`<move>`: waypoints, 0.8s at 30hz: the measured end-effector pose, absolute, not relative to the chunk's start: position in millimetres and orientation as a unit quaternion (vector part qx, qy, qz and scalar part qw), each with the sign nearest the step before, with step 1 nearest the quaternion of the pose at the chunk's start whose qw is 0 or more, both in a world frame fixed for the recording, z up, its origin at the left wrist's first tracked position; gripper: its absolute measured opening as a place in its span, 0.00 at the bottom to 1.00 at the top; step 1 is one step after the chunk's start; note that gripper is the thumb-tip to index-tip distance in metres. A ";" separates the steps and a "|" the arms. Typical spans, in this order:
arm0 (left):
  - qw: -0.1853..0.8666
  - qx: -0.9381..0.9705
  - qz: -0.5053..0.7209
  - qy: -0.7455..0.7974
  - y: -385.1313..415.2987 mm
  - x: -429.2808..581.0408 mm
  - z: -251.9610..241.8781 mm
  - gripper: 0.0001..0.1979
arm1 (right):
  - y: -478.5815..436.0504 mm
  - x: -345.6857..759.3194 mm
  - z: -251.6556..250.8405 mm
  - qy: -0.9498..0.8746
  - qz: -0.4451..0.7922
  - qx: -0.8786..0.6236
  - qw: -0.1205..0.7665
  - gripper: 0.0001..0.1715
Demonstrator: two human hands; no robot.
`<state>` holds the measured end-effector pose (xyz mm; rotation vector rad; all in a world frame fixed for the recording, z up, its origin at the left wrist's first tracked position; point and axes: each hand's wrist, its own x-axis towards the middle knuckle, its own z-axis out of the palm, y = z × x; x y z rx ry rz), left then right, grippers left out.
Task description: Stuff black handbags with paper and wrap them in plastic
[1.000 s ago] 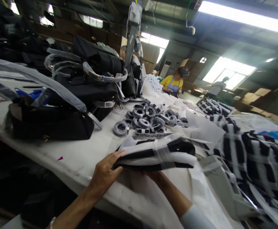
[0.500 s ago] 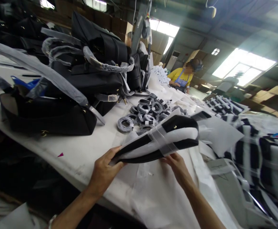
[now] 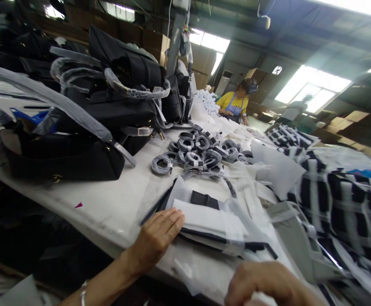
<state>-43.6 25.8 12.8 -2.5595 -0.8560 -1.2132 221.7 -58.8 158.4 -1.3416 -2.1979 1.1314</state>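
Note:
A folded black bag (image 3: 204,198) lies flat on the table, with white padding sheet (image 3: 210,219) over it and clear wrap around one end. My left hand (image 3: 160,236) rests on the near left end of this bundle, fingers stretched out and lying flat on the padding. At the bottom edge of the view is my right hand (image 3: 264,282), apart from the bag, slightly blurred and partly cut off. Its fingers are curled in; something whitish shows under them, too indistinct to name. Behind the bag sits a pile of coiled, wrapped straps (image 3: 193,155).
Black handbags (image 3: 115,108) with wrapped handles stack up at the left; one open bag (image 3: 67,159) stands near the table edge. Wrapped black bundles (image 3: 314,187) and a grey bag piece (image 3: 296,233) lie at the right. A person in yellow (image 3: 233,104) is across the table.
The wrapped bag, held up on its side between both hands before, now lies flat on the table. My left hand has flattened onto it; my right hand has come off it, toward me.

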 end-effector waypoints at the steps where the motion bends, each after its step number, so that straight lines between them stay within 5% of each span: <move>1: 0.096 -0.863 -0.403 -0.290 24.1 -42.4 12.9 0.17 | -45.9 221.9 164.7 -0.759 0.394 -0.490 0.173 0.09; 5: 0.114 -0.866 -0.392 -0.289 20.3 -42.5 14.5 0.17 | 38.9 221.7 150.3 -0.656 0.396 -0.604 0.219 0.12; 12: 0.113 -0.862 -0.399 -0.291 22.2 -41.7 5.8 0.19 | 172.0 198.1 80.3 -0.566 0.330 -0.741 0.150 0.16; 17: 0.105 -0.858 -0.409 -0.292 26.2 -39.4 -3.7 0.19 | 199.3 178.7 53.1 -0.571 0.253 -0.773 0.109 0.22; 24: 0.102 -0.848 -0.429 -0.295 27.4 -35.5 -5.3 0.19 | 190.2 186.2 40.9 -0.635 0.274 -0.713 0.113 0.16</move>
